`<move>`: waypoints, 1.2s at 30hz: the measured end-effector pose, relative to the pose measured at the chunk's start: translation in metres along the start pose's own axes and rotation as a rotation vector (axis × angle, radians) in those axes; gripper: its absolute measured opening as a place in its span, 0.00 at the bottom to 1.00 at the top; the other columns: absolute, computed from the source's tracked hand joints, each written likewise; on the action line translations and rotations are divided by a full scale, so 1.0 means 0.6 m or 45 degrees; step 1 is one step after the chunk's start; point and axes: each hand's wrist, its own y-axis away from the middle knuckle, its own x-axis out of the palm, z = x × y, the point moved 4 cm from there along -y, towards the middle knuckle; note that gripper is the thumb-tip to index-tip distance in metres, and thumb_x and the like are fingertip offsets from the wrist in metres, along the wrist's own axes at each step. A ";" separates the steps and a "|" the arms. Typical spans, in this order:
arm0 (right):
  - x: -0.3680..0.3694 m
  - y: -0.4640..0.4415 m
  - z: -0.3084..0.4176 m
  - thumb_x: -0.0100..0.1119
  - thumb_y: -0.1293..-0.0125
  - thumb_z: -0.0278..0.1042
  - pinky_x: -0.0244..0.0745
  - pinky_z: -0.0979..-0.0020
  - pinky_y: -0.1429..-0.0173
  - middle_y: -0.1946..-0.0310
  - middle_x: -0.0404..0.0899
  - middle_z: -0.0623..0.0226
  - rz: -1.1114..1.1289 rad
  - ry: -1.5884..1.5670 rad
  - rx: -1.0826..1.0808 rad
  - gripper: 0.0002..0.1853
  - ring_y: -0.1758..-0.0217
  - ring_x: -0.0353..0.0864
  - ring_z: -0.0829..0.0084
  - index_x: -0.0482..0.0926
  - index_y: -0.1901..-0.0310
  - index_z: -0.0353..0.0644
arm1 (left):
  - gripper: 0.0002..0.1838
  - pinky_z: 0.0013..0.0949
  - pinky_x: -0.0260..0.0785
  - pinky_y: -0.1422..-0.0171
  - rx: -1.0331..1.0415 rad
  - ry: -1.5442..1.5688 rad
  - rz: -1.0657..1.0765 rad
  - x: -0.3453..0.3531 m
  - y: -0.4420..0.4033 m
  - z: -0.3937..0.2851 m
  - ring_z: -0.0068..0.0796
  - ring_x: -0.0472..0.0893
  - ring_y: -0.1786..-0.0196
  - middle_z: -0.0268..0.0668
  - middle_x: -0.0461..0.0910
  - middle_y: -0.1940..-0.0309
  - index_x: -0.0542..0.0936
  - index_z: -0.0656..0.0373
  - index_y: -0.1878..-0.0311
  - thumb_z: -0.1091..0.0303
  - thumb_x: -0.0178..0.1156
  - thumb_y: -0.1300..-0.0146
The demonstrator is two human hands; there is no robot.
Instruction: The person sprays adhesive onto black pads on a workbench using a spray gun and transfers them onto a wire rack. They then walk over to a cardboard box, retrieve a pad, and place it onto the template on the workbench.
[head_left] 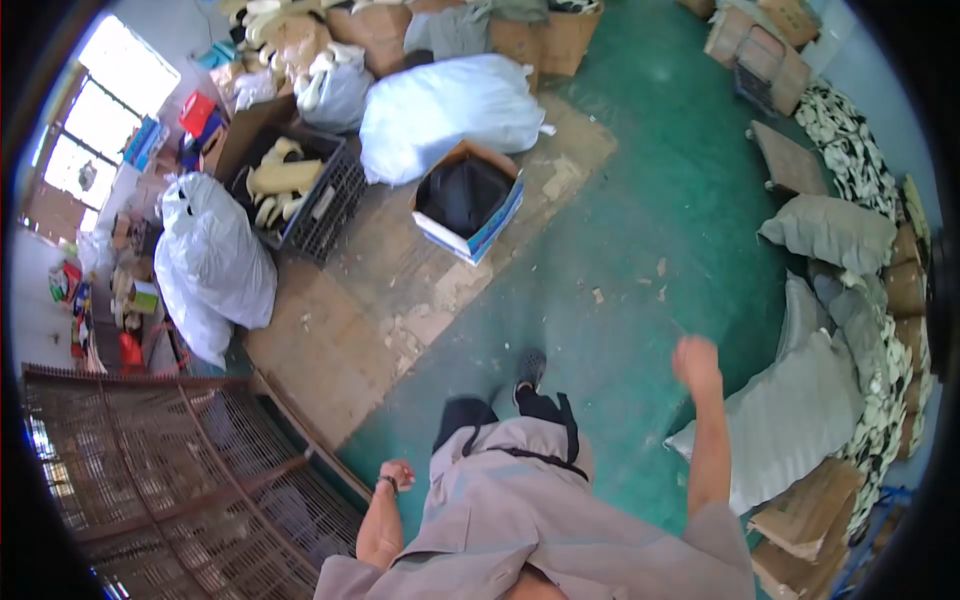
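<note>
My left hand (pixel 397 474) hangs low by my side, its fingers curled in and a dark band at the wrist. It is nearest to the brown metal rack (pixel 190 470), without touching it. Out to the right, my right hand (pixel 697 361) is raised over the green floor, closed in a loose fist. I see nothing held in either hand. A full pale woven sack (pixel 790 430) lies beside my right forearm. One shoe (pixel 531 370) shows ahead of my body on the floor.
An open box with black contents (pixel 465 200) stands ahead on flattened cardboard (pixel 320 330). Near it are white bags (pixel 450 110), (pixel 212 260) and a dark crate (pixel 325 205) of cream-coloured pieces. Sacks (pixel 835 232) and black-and-white pieces (pixel 845 135) line the right wall.
</note>
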 end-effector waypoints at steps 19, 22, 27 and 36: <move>0.289 -0.386 0.309 0.63 0.32 0.37 0.82 0.60 0.66 0.66 0.90 0.67 1.714 -0.776 0.284 0.10 0.66 0.89 0.65 0.89 0.54 0.47 | 0.14 0.30 0.76 0.73 0.286 0.572 0.027 0.013 -0.407 -0.877 0.24 0.82 0.74 0.33 0.84 0.70 0.83 0.55 0.41 0.69 0.56 0.26; 0.231 -0.499 0.352 0.62 0.33 0.31 0.84 0.65 0.63 0.68 0.88 0.65 1.641 -1.068 0.484 0.08 0.67 0.88 0.70 0.85 0.55 0.40 | 0.15 0.29 0.75 0.71 0.357 0.358 0.146 0.053 -0.490 -1.043 0.23 0.81 0.73 0.33 0.84 0.70 0.84 0.58 0.43 0.68 0.58 0.28; 0.215 -0.825 0.455 0.61 0.29 0.37 0.83 0.60 0.49 0.62 0.91 0.58 0.940 -0.890 0.206 0.15 0.57 0.90 0.62 0.86 0.48 0.37 | 0.19 0.30 0.79 0.60 0.668 0.178 0.166 0.116 -0.521 -1.342 0.23 0.86 0.63 0.36 0.89 0.58 0.84 0.60 0.39 0.65 0.61 0.30; 0.342 -1.076 0.628 0.63 0.30 0.33 0.74 0.55 0.28 0.41 0.82 0.49 0.539 -0.939 0.132 0.21 0.36 0.80 0.48 0.80 0.37 0.36 | 0.29 0.47 0.72 0.29 1.103 -0.086 -0.457 0.253 -0.795 -1.641 0.54 0.79 0.36 0.54 0.78 0.39 0.75 0.62 0.31 0.67 0.63 0.35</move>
